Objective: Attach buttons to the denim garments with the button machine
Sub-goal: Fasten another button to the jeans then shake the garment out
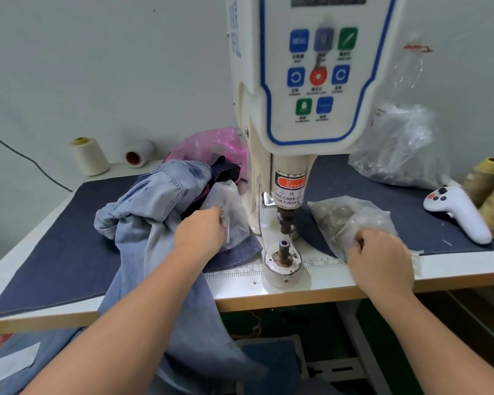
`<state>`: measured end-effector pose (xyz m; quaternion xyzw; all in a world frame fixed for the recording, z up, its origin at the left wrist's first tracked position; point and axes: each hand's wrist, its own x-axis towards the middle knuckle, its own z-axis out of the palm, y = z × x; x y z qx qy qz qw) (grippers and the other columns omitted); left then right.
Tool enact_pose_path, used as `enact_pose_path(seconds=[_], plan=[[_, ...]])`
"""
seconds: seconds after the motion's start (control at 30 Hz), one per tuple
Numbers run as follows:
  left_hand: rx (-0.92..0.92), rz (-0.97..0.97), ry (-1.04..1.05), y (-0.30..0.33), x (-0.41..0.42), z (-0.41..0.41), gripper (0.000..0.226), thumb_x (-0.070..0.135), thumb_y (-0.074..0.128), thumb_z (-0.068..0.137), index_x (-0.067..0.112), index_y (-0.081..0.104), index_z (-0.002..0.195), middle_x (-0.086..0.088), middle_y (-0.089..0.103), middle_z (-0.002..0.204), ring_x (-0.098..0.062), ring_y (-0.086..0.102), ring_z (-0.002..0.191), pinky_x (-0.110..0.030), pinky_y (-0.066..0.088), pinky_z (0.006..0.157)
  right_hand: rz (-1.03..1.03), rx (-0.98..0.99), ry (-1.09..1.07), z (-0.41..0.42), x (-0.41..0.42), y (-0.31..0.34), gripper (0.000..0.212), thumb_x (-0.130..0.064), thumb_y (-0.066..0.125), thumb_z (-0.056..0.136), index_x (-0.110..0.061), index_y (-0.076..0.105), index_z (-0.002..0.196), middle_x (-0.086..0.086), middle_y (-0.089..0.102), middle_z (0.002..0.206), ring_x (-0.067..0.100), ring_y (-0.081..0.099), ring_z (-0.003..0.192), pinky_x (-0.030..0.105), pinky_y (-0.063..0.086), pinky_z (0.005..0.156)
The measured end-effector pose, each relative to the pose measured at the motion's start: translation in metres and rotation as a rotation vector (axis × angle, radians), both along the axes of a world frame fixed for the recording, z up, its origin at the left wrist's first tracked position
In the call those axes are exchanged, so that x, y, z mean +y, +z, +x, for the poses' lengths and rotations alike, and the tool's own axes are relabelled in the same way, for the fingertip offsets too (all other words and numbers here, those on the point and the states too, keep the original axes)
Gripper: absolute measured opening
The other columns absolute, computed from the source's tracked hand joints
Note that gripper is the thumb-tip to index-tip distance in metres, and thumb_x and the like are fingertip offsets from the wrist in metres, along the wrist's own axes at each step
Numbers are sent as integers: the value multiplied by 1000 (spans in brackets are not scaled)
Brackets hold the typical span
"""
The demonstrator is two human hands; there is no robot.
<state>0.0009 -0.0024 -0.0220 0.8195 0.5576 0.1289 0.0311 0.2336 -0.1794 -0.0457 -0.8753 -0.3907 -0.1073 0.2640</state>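
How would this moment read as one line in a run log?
left hand: pinching small clear plastic bag | right hand: gripping crumpled clear plastic bag | light-blue denim garment: off lower die

A: The button machine (pixel 308 89) is cut off by the top edge, so its display cannot be read.

B: The small labels under its buttons are blurred too. What does the right hand (pixel 380 260) take inside the clear bag (pixel 345 218)?

A: Its fingertips are hidden by plastic. The contents are too small to tell.
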Motion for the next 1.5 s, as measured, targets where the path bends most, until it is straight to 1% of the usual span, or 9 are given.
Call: enact_pose_path(seconds=[0.17,0.37,0.5,0.6,0.77,0.97,1.2,1.4,1.5], plan=[[79,-35,5,5,1,2,22,31,47,98,18,63,106,-6,66,105,-28,61,94,-31,39,69,-13,7,-31,0,0,-2,29,-20,50,92,-19,56,64,-4,50,68,20,47,74,38,43,73],[64,-13,2,8,-5,2,17,33,40,98,24,50,87,-6,64,98,-29,54,85,-32,38,66,5,11,-31,2,1,-6,20,-23,46,97,-18,58,83,-3,53,84,17,42,82,41,43,84],[-19,-33,25,8,-5,-1,16,36,44,97,26,53,89,-3,62,93,-28,53,83,-31,38,66,-58,-12,-37,2,1,-5,25,-24,49,94,-19,58,71,-4,50,76,18,44,77,38,43,78],[-43,-46,24,10,-5,-2,17,33,44,98,22,56,92,-4,65,96,-26,53,81,-31,38,64,-85,-23,-15,0,-1,0,31,-22,50,89,-23,42,59,-6,41,68,20,43,72,35,37,72],[-217,-54,45,17,-11,-3,22,30,44,100,18,63,103,-6,68,98,-32,65,80,-39,54,76,-78,-2,3,-3,-4,3,33,-21,48,88,-25,36,57,-9,38,67,20,43,71,36,39,72],[-418,100,29,23,-24,0,19,22,46,100,15,64,102,-6,67,102,-31,59,94,-34,37,72,-67,20,-8,-4,-3,4,27,-22,48,90,-22,47,62,-6,42,70,20,45,75,39,44,76],[-654,16,-114,30,-48,3,17,8,55,94,17,69,98,5,67,83,-21,64,84,-35,50,81,-53,24,-11,-4,-4,2,24,-22,49,91,-22,52,67,-4,46,74,21,46,78,40,44,79],[-750,-137,-337,30,-78,13,31,9,61,94,37,63,81,13,58,77,0,51,57,-15,46,57,-58,31,-10,-2,-2,2,21,-22,49,91,-19,59,73,-3,50,77,20,48,81,41,45,80],[-799,-285,-378,29,-88,18,31,10,62,94,38,66,81,15,62,74,-12,60,59,-39,61,65,-57,26,-5,-2,-3,2,21,-22,50,92,-19,59,73,-4,49,76,20,47,80,39,44,78]])
